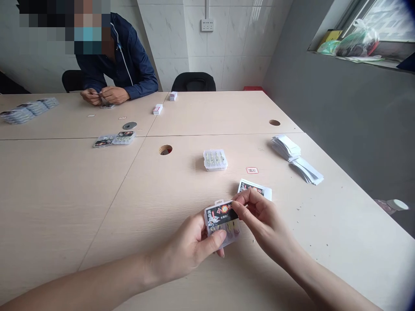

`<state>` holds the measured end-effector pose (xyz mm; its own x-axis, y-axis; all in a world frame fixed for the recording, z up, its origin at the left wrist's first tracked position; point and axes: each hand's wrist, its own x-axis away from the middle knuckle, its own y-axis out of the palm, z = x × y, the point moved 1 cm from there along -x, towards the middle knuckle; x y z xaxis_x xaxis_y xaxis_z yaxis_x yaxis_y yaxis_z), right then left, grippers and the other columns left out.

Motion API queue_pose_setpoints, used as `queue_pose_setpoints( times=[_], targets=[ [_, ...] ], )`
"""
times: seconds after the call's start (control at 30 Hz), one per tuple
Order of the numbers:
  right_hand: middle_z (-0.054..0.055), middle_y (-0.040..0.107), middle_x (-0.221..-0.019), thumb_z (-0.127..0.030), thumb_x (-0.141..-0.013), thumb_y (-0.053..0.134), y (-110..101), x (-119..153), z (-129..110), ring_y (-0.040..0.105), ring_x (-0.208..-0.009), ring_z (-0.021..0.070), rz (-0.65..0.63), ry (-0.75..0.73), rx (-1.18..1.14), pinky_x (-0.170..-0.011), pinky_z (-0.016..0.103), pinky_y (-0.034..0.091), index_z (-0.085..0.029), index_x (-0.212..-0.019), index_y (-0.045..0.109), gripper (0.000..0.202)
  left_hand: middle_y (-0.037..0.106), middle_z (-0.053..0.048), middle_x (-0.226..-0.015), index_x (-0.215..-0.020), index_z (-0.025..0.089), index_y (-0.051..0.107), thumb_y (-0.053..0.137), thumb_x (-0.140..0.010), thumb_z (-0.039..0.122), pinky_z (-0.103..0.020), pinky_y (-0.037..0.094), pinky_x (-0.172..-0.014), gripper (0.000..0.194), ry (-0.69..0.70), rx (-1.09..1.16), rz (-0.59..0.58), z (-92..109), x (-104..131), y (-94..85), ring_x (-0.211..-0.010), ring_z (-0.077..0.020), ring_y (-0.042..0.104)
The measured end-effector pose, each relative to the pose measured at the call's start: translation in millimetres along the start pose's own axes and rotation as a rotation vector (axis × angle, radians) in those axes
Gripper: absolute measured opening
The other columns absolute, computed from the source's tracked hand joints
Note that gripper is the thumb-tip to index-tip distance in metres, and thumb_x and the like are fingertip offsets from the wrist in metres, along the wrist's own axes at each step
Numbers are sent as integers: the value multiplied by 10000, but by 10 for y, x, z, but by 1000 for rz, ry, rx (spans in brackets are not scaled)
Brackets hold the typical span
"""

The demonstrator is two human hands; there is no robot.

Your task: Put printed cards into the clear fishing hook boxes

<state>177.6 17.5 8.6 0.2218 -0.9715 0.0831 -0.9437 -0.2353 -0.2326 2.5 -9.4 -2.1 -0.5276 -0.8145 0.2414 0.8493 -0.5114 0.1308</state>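
Observation:
My left hand point(189, 246) is closed around a small clear plastic box point(231, 236), thumb across its front. Slim metallic pieces, perhaps fishing lures, show inside it. A black label point(218, 216) with red and white print covers the upper part of the box. The fingers of my right hand point(262, 216) pinch at the label's upper right corner. Just behind that hand lies a stack of similar printed labels point(267, 192), partly hidden. Farther off, another clear box point(215, 160) of metallic pieces lies on the table without a black label.
A small red-edged sticker point(252, 170) and white paper piles point(287, 148) lie to the right. Two labelled boxes point(124, 137) rest at left, near a cable hole point(165, 150). Opposite, a person in a blue jacket point(136, 65) works with both hands beside stacked boxes point(27, 111).

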Motion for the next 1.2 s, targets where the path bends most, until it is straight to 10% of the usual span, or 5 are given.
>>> queue_pose_setpoints(
  times=[0.37, 0.8, 1.2],
  targets=[
    [12, 600, -804, -315, -905, 528, -24, 17, 64, 552, -690, 132, 17, -38, 2, -606, 269, 445, -202, -772, 509, 176, 586, 13, -777, -940, 183, 585, 528, -926, 357, -259, 459, -733, 184, -81, -59, 22, 64, 9, 23, -754, -127, 564],
    [4, 618, -766, -207, -876, 533, -48, 22, 74, 577, -676, 139, 34, -40, 20, -525, 247, 422, -205, -793, 545, 84, 596, -5, -836, -1186, 220, 550, 529, -925, 361, -246, 463, -707, 298, -109, -74, 44, 53, -3, 63, -744, -133, 531],
    [4, 627, -771, -202, -875, 529, -43, 23, 72, 591, -670, 136, 21, -37, -39, -514, 241, 437, -205, -788, 546, 88, 586, -1, -763, -923, 189, 584, 528, -923, 374, -252, 469, -700, 194, -107, -136, 59, 64, -2, 63, -734, -137, 543]
  ],
)
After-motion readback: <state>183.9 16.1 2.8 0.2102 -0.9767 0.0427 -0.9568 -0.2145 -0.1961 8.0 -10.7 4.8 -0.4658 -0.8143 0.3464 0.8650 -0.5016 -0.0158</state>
